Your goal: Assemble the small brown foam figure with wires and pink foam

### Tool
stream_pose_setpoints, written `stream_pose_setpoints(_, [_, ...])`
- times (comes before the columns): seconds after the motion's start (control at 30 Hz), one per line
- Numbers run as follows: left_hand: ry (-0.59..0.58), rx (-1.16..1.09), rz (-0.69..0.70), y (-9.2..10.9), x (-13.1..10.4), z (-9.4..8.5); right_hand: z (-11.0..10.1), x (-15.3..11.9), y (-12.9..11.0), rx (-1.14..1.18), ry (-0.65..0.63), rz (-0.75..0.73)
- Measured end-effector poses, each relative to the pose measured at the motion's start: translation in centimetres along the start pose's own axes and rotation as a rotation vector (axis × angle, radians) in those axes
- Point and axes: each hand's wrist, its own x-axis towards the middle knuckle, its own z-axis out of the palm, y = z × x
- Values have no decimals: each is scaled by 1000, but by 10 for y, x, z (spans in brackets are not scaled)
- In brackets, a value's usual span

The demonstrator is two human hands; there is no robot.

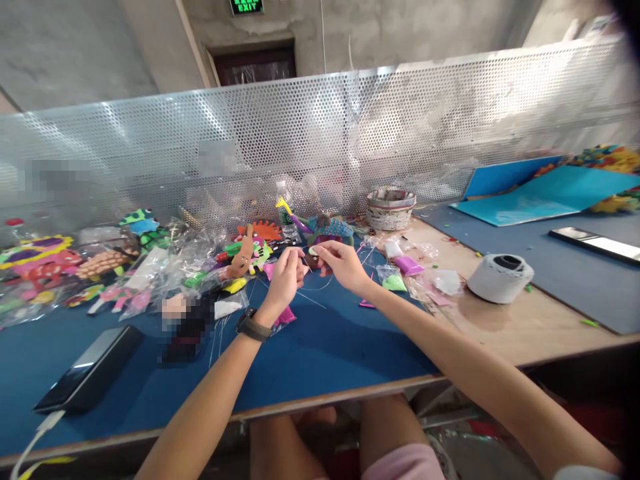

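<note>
Piece [313,251], small, pale green, rounded, in the right hand [345,263]

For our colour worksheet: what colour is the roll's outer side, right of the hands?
The roll is white outside; the head view shows it best.

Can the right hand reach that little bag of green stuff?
Probably yes: the bag of green stuff lies near the right hand, with nothing seen covering it, though the fingers look busy pinching a small pale piece.
</note>
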Motion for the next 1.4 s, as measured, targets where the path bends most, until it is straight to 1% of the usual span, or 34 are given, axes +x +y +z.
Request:
stream_pose_setpoints(0.07, [-23, 16, 34, -3, 1, -2, 2, -1, 1, 135, -48, 85])
stream_pose_setpoints(0.1, [-36, 32, 50, -4, 1, -3, 1, -2, 1, 151, -61, 102])
stream_pose_setpoints(0.17, [-61, 67, 59, -4, 1, -4, -2, -2, 3, 114, -71, 114])
stream_pose_setpoints(0.27, [-102, 117, 29, -3, -1, -5, -7, 0, 6, -16, -66, 94])
stream_pose_setpoints(0.33, [-126, 154, 10, -2, -3, -4, -10, 0, 8, -107, -44, 14])
stream_pose_setpoints(0.43, [-135, 212, -9, -1, -6, -2, -13, 1, 10, -259, -31, -179])
stream_pose_setpoints(0.53, [-126, 247, -6, 0, -8, -1, -17, 1, 12, -402, -80, -389])
stream_pose_setpoints(0.6, [-126, 258, -8, 1, -8, -1, -20, 1, 14, -457, -119, -524])
stream_pose_setpoints(0.63, [-131, 263, -14, 1, -9, -1, -21, 2, 15, -481, -130, -574])
stream_pose_setpoints(0.7, [-143, 277, -16, 1, -10, -1, -24, 3, 18, -545, -129, -629])
stream_pose_setpoints(0.83, [-173, 301, 27, -2, -10, 0, -27, 5, 22, -652, -88, -643])
stream_pose_setpoints(0.97, [-187, 241, 38, -8, -6, 0, -27, 6, 24, -628, -54, -658])
stream_pose_setpoints(1.07, [-163, 148, -9, -12, -3, -1, -25, 6, 22, -575, -41, -645])
stream_pose_setpoints(1.17, [-125, 95, -29, -17, 0, -3, -24, 5, 20, -540, -57, -610])
stream_pose_setpoints(1.3, [-66, 164, 1, -25, 3, -7, -25, 6, 20, -569, -43, -639])
stream_pose_setpoints(1.4, [-48, 208, 31, -31, 4, -10, -26, 7, 22, -621, -31, -661])
